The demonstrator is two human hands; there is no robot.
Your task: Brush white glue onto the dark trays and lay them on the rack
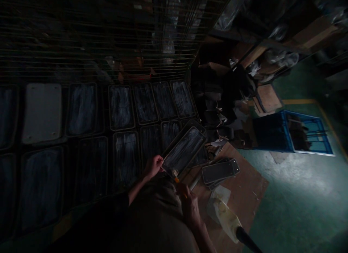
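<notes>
In the dim head view, my left hand is closed on the near left corner of a dark rectangular panel, which is tilted and streaked with a whitish film. My right hand is wrapped round a brush with an orange handle. The brush's pale bristles touch or hover just over the panel's near end; I cannot tell which. Several similar streaked panels lie in two rows to the left, one of them plain light grey. A small stack of dark panels sits right of my hands.
A wooden board bears the stack and a yellowish plastic container with a dark rod-like part. Wire mesh rises behind the rows. A blue crate stands on the green floor. Cardboard and plastic-wrapped goods crowd the back right.
</notes>
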